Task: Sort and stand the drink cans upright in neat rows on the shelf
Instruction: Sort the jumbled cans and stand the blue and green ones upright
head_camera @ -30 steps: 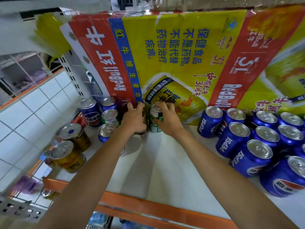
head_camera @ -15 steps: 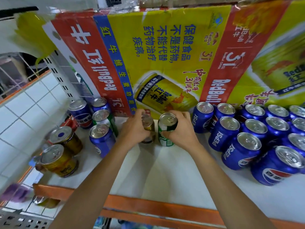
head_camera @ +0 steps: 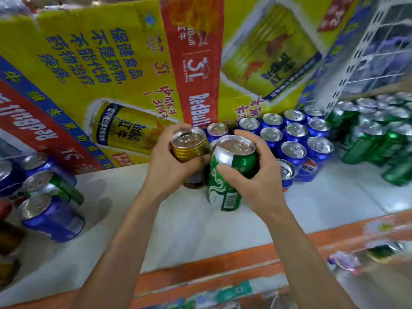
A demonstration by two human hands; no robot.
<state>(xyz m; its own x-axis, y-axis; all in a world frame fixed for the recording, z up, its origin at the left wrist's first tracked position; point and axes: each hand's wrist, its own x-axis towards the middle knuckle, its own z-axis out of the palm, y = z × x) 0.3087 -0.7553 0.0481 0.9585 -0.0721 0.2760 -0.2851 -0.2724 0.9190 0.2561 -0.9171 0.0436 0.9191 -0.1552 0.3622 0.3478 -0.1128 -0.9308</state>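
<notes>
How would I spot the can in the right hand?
Find the big yellow carton standing at the back of the white shelf. Just in front of it, two hands meet; the right hand grips the green can. Unlike the gold can in the left hand beside it, it is green with white swirls and a barcode.

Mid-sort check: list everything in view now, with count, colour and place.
Carton: one, yellow and red, shelf's back.
Pepsi cans: about a dozen, blue, upright, right of centre.
Green cans: several, blurred, far right.
Mixed cans: a few, blue and green, left side.
Shelf: one, white, orange front edge.
Gold can: one, gold, in left hand.
Held green can: one, green and white, in right hand.
Left hand: grips the gold can.
Right hand: grips the held green can.
</notes>
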